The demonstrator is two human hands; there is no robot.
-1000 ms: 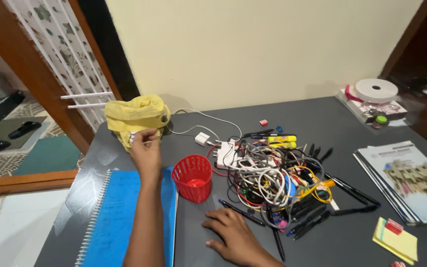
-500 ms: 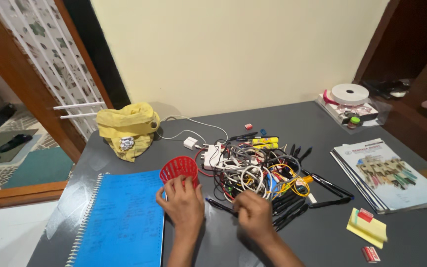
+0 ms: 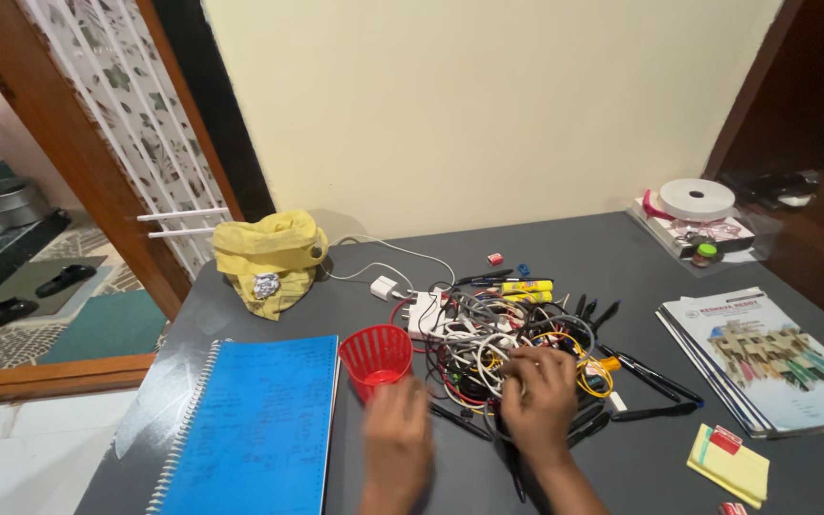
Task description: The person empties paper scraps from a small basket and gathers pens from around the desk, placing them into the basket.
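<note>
My left hand (image 3: 398, 446) is blurred just in front of a small red mesh cup (image 3: 376, 355), to the right of a blue spiral notebook (image 3: 250, 424); I cannot tell whether it holds anything. My right hand (image 3: 538, 401) lies with curled fingers on the near edge of a tangle of cables (image 3: 488, 339) mixed with black pens (image 3: 646, 380) and a yellow highlighter (image 3: 525, 286). Its grip is hidden by the wires.
A yellow cloth bag (image 3: 271, 259) sits at the back left with a white charger (image 3: 383, 286) beside it. On the right are printed booklets (image 3: 765, 358), yellow sticky notes (image 3: 727, 463) and a white tape roll (image 3: 696, 198) on a small box. The dark table (image 3: 584, 243) meets the wall behind.
My left hand came back from the yellow bag to the front of the red cup. My right hand moved up from the table onto the cable tangle.
</note>
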